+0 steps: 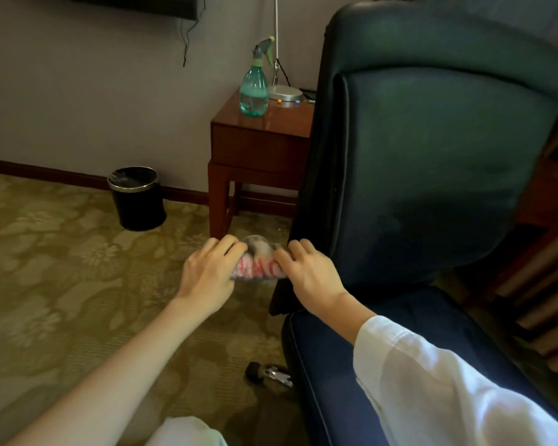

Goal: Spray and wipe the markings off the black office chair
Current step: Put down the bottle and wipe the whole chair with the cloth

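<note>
- Bunching the stained cloth [258, 263] between left hand [207, 272] and right hand [310, 272], both pinching it, probably finding a clean patch
- spray bottle [254, 88] parked on side table [261, 130], freeing both hands

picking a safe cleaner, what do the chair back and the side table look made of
The black padded office chair back looks like leather or vinyl: smooth, soft sheen, piped seam. The reddish-brown square side table looks like lacquered wood: glossy reflective top.

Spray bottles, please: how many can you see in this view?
1. The spray bottle stands on the wooden side table, left of the lamp base; the chair could hide others.
</note>
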A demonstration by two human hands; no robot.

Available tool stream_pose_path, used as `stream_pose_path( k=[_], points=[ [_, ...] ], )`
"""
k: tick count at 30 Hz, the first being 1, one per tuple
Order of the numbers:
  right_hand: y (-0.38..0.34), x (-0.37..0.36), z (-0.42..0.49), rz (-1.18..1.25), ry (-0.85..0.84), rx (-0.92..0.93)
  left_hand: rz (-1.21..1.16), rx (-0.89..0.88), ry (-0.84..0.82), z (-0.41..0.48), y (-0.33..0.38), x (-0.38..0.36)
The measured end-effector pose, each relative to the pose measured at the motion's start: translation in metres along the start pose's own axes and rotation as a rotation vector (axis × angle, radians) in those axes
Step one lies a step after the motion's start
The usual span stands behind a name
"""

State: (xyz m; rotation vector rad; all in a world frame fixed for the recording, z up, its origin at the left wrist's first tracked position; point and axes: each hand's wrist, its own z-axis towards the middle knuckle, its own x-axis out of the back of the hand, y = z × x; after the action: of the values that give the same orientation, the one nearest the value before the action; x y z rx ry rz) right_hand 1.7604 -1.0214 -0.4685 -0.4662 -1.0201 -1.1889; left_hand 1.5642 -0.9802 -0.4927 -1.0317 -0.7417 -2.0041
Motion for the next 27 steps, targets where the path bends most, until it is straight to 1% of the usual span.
stream_pose_path(
  k=[4,8,13,18,23,27],
  points=[
    [0.009,0.046,0.003,0.003,0.076,0.029,0.023,-0.057,0.053,0.012,0.017,0.041],
    [0.017,0.097,-0.008,-0.019,0.117,0.027,0.02,-0.108,0.039,0.013,0.045,0.079],
    [0.034,0.151,-0.045,-0.073,0.134,-0.004,0.028,-0.212,0.054,0.009,0.098,0.12],
    [0.059,0.202,-0.084,-0.072,0.2,-0.055,0.019,-0.293,0.092,0.008,0.154,0.154],
    [0.085,0.241,-0.109,-0.073,0.203,-0.05,0.035,-0.349,0.097,0.02,0.197,0.174],
    [0.119,0.26,-0.105,-0.069,0.174,-0.079,0.046,-0.394,0.074,0.052,0.216,0.18]
  ],
)
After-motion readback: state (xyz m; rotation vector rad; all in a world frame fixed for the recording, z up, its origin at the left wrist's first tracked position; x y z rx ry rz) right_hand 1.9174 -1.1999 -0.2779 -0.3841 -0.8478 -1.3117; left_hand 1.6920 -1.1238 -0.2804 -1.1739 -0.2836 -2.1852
